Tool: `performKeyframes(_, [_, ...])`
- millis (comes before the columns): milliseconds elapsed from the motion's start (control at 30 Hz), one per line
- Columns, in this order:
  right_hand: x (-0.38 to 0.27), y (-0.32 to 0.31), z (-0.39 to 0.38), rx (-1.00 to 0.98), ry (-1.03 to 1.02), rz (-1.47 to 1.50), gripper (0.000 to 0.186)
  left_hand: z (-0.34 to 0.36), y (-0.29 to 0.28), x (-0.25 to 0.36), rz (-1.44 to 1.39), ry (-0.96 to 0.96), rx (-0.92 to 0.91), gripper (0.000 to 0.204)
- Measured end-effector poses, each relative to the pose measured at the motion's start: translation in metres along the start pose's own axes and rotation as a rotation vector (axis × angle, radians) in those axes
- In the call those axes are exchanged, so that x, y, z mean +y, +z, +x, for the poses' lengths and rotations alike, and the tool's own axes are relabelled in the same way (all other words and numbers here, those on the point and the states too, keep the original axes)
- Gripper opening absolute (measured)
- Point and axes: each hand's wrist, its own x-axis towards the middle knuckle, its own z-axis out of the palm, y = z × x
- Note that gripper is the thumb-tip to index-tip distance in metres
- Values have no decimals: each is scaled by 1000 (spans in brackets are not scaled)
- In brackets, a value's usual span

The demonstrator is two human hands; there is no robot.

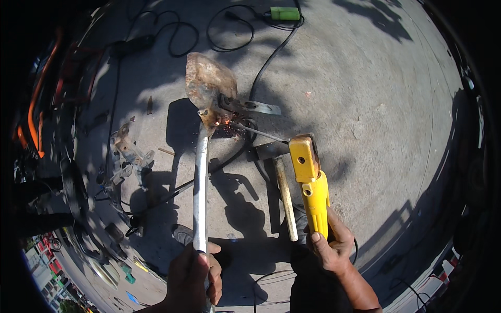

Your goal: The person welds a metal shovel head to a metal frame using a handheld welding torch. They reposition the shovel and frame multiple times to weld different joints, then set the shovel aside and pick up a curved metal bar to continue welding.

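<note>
My left hand [194, 271] is wrapped round the silvery pipe handle [201, 193] of a shovel, holding it up off the ground. At its far end is a rusty, worn blade [210, 78]. My right hand [336, 244] grips a yellow electrode holder [313, 195], with a thin grey welding rod [263, 134] in its jaw. The rod's tip meets the joint between blade and pipe, where orange sparks [227, 122] fly. A dark clamp-like piece with a pale flat lever [262, 108] sits against the blade's base.
On the concrete below lies a hammer with a wooden handle [286, 201]. Black cables [271, 65] loop across the floor, one by a green block [285, 13]. Scrap metal pieces [130, 146] are scattered left. An orange frame [37, 109] stands at the far left. My shoe [182, 234] shows below.
</note>
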Motion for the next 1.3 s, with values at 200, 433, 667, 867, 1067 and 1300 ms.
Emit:
performKeyframes(200, [-1,0,-1,-4,36,-16,60,0,0,2,16,25,-34,53])
performKeyframes(433, [-1,0,1,-17,11,-16,60,1,-2,-3,-29,15,-22,53])
performKeyframes(667, [1,1,0,-13,17,-6,60,1,-1,-4,-14,41,-30,54])
performKeyframes(867, [1,1,1,-7,-13,-27,60,1,-1,-4,-18,33,-33,55])
performKeyframes(1067, [0,2,1,-9,-3,-13,61,1,-1,-2,-19,23,-32,56])
performKeyframes(1300, [-6,3,6,-41,-61,-74,61,0,2,1,21,33,-30,58])
